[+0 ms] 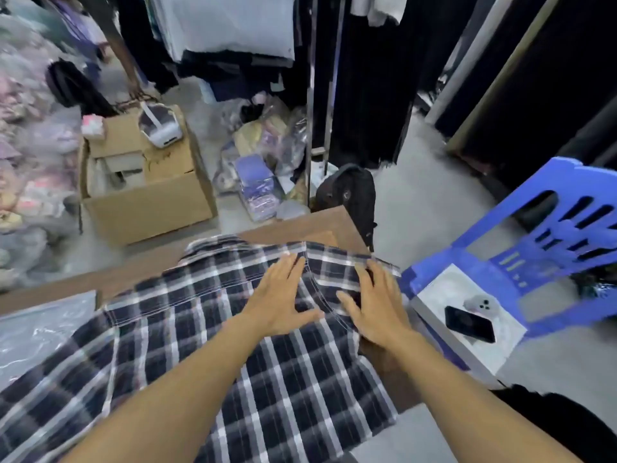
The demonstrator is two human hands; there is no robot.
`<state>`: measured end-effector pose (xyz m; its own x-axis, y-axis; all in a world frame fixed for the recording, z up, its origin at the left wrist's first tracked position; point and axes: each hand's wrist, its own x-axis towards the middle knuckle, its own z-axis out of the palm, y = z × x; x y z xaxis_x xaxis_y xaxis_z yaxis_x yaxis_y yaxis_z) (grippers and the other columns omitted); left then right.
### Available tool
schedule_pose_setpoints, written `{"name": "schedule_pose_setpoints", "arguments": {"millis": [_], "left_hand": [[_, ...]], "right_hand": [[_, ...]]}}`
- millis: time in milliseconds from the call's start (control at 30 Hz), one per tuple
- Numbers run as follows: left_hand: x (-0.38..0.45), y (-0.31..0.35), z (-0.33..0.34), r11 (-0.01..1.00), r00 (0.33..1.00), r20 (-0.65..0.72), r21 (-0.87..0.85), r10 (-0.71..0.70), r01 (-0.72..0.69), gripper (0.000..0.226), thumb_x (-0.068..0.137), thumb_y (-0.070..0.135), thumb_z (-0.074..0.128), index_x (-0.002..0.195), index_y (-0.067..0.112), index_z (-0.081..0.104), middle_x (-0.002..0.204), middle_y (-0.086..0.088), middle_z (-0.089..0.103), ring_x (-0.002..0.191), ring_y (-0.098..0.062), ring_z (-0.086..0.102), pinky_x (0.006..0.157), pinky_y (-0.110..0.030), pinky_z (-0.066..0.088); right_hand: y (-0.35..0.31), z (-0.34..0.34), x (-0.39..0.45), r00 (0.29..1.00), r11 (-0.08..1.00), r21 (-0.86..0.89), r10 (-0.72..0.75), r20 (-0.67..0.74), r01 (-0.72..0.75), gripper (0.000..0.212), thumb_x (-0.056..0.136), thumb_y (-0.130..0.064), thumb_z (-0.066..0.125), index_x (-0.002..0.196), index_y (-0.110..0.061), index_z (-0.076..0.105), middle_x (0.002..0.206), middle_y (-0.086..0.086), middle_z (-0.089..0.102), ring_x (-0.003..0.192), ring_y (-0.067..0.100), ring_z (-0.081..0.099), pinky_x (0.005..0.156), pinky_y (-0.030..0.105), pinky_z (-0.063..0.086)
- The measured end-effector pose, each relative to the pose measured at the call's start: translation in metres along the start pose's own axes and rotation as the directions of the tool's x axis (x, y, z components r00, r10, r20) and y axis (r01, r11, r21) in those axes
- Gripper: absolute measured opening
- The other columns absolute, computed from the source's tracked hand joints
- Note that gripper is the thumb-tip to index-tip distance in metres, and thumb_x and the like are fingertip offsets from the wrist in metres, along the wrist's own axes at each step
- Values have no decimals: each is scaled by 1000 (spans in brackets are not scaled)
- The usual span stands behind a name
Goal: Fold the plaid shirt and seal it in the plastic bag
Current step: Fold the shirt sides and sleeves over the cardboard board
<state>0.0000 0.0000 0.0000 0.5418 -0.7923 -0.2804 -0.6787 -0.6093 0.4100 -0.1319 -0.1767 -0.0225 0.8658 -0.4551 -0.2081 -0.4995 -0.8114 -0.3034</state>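
Pressing down on soft woven cloth, we have both hands spread flat on the plaid shirt (207, 329), a dark navy fabric crossed by white and grey stripes, with stitched hems showing as pale lines. It lies spread over a brown wooden table (320, 228), its near edge hanging off toward us and a rumpled fold rising at the far side. Our left hand (283, 302) rests palm down with fingers splayed and loose, gripping nothing, thumb pointing right. Our right hand (374, 305) lies just beside it near the shirt's right edge, fingers also open and flat against the cloth, the fingertips pressing a raised crease. Both forearms reach forward, bare. On the table's left end lies a clear, glossy plastic bag (43, 332), wrinkled and catching light, touching the shirt's left edge. To the right stands a blue plastic chair (541, 248) with slotted back, carrying a white box (467, 329) and a black phone (469, 324) on top. A cardboard box (150, 202) sits on the grey floor beyond the table.
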Motion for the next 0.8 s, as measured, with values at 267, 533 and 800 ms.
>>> {"name": "schedule_pose_setpoints", "arguments": {"millis": [267,533,800], "left_hand": [[35,19,16,991,996,80,134,-39,28,156,44,102,47,154,9,-13,161,-11,-26,148,-28,-23,123,-49,-4],[39,26,25,988,989,113,138,-92,76,172,30,103,52,150,7,-25,155,-13,-38,141,-28,-38,120,-51,-13],[40,30,25,986,984,136,135,-115,96,176,26,104,49,148,4,-28,152,-15,-43,138,-29,-42,119,-53,-14]], "right_hand": [[52,-7,17,923,859,376,384,-21,-348,87,92,-66,46,153,-7,24,159,14,27,146,32,23,119,47,24],[56,-7,28,891,643,631,408,197,-434,57,90,-58,59,129,-17,53,129,4,58,115,23,58,97,39,50],[33,-31,17,938,665,697,345,29,-266,31,96,-44,57,109,-16,53,105,1,65,101,21,61,88,42,54]]}}
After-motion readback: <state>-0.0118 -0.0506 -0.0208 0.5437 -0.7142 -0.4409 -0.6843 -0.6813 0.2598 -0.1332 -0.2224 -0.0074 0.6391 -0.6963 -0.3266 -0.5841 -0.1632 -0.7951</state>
